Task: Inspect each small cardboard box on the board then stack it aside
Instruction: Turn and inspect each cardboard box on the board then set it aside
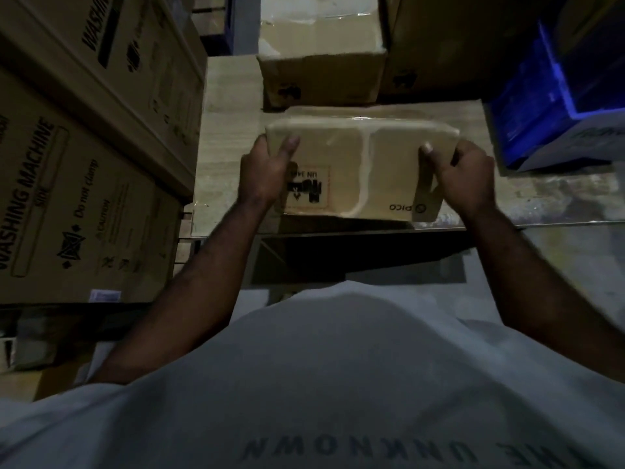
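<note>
One head-worn wide-angle camera looks steeply down and forward, close above the near edge of the pale wood-grain counter (230,106).

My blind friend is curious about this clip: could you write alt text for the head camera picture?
A person's left hand and right hand grip the ends of a taped cardboard box over a pale board. A second box sits behind it, washing machine cartons stand at left, a blue box at right.
</note>
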### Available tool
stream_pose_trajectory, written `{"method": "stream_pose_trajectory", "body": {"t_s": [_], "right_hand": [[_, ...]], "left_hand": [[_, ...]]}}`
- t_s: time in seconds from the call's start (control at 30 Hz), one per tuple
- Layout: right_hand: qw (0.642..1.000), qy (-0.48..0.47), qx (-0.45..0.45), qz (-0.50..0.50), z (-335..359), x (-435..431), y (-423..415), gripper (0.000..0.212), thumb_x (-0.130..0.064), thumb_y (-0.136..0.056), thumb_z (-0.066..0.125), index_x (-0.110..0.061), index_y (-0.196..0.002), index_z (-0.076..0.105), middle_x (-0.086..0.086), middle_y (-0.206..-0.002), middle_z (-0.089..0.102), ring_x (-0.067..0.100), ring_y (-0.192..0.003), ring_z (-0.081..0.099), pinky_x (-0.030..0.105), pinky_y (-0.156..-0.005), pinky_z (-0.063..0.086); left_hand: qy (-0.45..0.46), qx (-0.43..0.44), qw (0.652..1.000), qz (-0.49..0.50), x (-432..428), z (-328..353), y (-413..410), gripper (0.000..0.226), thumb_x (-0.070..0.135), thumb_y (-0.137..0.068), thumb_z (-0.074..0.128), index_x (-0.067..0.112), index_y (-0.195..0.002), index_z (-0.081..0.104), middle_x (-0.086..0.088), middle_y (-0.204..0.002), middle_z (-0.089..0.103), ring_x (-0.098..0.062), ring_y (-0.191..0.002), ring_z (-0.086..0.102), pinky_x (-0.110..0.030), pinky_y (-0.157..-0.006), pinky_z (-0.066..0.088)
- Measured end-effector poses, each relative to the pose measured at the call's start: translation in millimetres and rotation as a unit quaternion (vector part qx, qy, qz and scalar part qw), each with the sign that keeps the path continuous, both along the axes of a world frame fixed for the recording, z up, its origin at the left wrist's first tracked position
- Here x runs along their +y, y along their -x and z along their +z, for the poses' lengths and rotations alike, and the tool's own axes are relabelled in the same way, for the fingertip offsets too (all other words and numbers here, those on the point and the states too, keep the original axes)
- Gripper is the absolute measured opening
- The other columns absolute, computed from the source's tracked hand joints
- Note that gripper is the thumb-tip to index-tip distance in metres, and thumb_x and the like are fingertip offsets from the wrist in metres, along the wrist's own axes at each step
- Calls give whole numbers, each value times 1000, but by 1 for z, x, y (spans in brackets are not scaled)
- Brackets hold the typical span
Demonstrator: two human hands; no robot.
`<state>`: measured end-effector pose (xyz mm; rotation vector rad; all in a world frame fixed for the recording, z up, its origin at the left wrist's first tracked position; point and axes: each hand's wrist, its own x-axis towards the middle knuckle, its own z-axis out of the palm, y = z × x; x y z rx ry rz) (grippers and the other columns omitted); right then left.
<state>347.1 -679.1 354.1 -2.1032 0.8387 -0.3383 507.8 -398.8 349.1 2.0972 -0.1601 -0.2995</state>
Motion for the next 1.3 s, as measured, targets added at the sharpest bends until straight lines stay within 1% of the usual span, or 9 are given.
{"method": "stream_pose_trajectory", "body": {"t_s": [0.1, 0.2, 0.33, 0.5, 0.73, 0.9, 1.03, 1.23, 1.3], "right_hand": [[998, 54, -5, -41, 22, -6, -16, 41, -48, -100, 63, -15, -124, 69, -3, -111, 72, 13, -97, 67, 24, -73, 52], [995, 78, -11, -54, 24, -13, -29, 43, -47, -98, 62, -17, -128, 70, 1, -120, 74, 16, -106, 69, 29, -87, 54], [999, 23, 10, -32, 9, -18, -32, 43, -40, -104, 53, -23, -144, 55, 1, -138, 65, 21, -126, 60, 35, -103, 49], [1000, -25, 11, 8, 4, -23, -35, 49, -47, -108, 41, -31, -154, 41, -1, -141, 61, 21, -122, 60, 37, -99, 50], [974, -134, -105, -147, -8, -35, -40, 62, -63, -96, 45, -25, -144, 57, 0, -127, 70, 13, -110, 71, 45, -92, 62], [978, -133, -131, -88, -18, -3, -16, 55, -42, -106, 54, -21, -156, 44, -4, -147, 57, 7, -128, 61, 35, -102, 57], [980, -127, -123, -88, -21, -7, -19, 59, -43, -104, 56, -23, -159, 43, -5, -154, 53, 7, -132, 57, 33, -107, 54], [991, -65, -98, -69, 2, -20, -38, 58, -52, -105, 48, -28, -157, 45, -14, -151, 52, -10, -122, 53, 14, -101, 48], [992, -42, -100, -60, 12, -26, -41, 59, -60, -103, 43, -29, -153, 51, -10, -142, 60, -3, -119, 59, 19, -96, 53]], "left_hand": [[14, -8, 1000, 15, -10, 16, -5, 41, 59, -99, 57, 20, -109, 64, 12, -89, 71, 2, -79, 69, -14, -62, 51], [49, 33, 998, 28, -15, 17, -7, 43, 60, -96, 60, 22, -115, 67, 8, -97, 76, -5, -83, 74, -29, -75, 62], [71, 76, 995, -5, -18, 9, -6, 40, 53, -95, 65, 25, -124, 65, 6, -111, 76, -9, -94, 75, -39, -85, 63], [91, 146, 983, -66, -8, -12, 3, 52, 54, -93, 68, 29, -137, 56, 8, -124, 71, -6, -108, 69, -27, -88, 58], [83, 177, 979, -66, -4, -34, 5, 46, 46, -91, 74, 34, -131, 54, 11, -121, 66, -10, -115, 62, -37, -99, 52], [62, 184, 979, -58, -6, -38, 4, 62, 48, -88, 77, 26, -141, 52, 8, -127, 65, -14, -119, 62, -41, -102, 52], [42, 209, 974, -78, -4, -40, 7, 103, 55, -61, 94, 25, -148, 48, 7, -138, 65, -13, -125, 61, -38, -106, 52], [80, 171, 979, -75, -16, -24, 4, 88, 21, -74, 92, 16, -148, 46, 6, -131, 62, -1, -111, 60, -17, -86, 56], [107, 149, 981, -61, -19, -15, -4, 96, 25, -72, 94, 19, -152, 42, 4, -139, 59, -10, -122, 59, -28, -96, 56]]}}
